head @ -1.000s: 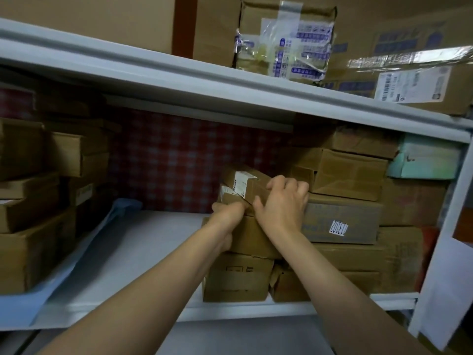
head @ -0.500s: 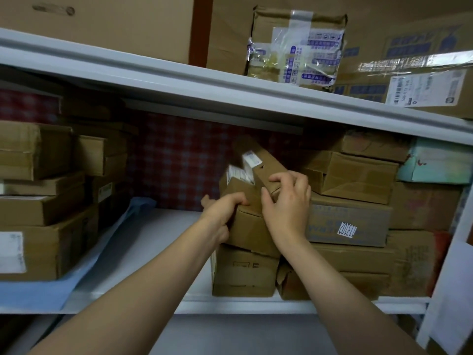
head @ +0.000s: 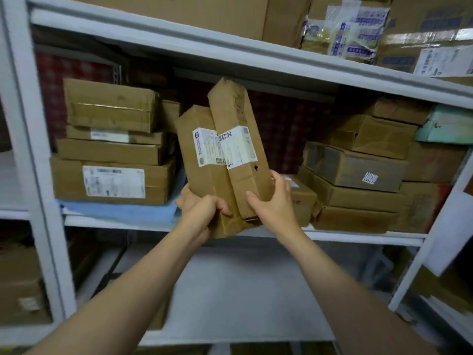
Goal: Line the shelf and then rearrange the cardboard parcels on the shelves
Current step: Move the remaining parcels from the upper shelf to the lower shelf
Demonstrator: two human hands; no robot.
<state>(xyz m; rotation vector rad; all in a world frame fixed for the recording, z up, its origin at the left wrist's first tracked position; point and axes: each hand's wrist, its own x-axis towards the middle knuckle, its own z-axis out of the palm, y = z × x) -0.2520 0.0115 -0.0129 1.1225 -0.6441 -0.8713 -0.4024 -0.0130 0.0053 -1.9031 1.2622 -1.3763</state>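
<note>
Two flat cardboard parcels stand on end in front of the middle shelf, each with a white label. My left hand [head: 202, 210] grips the bottom of the left parcel [head: 198, 175]. My right hand [head: 275, 202] grips the lower edge of the right parcel [head: 236, 119], which leans against the left one. Both are lifted off the shelf. A blue liner sheet [head: 120, 211] covers the left part of the white middle shelf [head: 358, 238] under a stack of parcels [head: 112, 152]. Another pile of parcels [head: 355, 172] fills the right side.
White uprights [head: 30, 160] frame the bay at left and right. The top shelf [head: 230, 51] holds large taped boxes [head: 345, 26]. A red checked cloth [head: 286, 129] hangs at the back. The lower shelf [head: 243, 290] shows bare white board; more boxes [head: 20, 283] sit at lower left.
Both hands have lifted the two parcels off the right pile and pulled them out toward me, turned upright. The view has drawn back and dropped, showing the lower shelf.
</note>
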